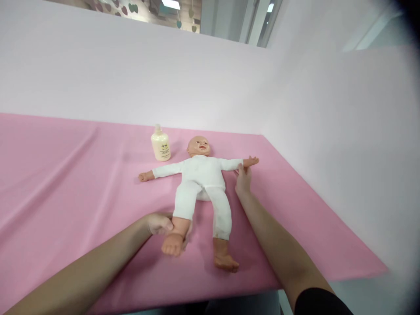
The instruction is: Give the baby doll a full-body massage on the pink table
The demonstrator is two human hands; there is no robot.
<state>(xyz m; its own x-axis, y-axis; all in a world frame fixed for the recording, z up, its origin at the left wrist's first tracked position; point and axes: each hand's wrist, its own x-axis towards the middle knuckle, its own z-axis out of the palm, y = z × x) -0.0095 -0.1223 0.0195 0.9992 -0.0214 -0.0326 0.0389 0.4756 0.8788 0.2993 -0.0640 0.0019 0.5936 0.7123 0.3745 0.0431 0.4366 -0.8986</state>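
A baby doll [203,173] with a white cloth body lies on its back, head toward the wall and feet toward me. My left hand [160,223] is wrapped round the doll's lower leg on the left, just above the foot [173,244]; some of my fingers are hidden behind the leg, which looks slightly raised. At the doll's wrist on the right, my right hand [243,178] pinches the end of the white sleeve below the doll's hand [252,161]. The doll's other arm [167,169] stretches out to the left, untouched.
A cream-coloured lotion bottle [160,145] stands upright left of the doll's head. Pink cloth [82,175] with some creases covers the table, whose front edge is close to me. White walls [131,74] rise at the back and right.
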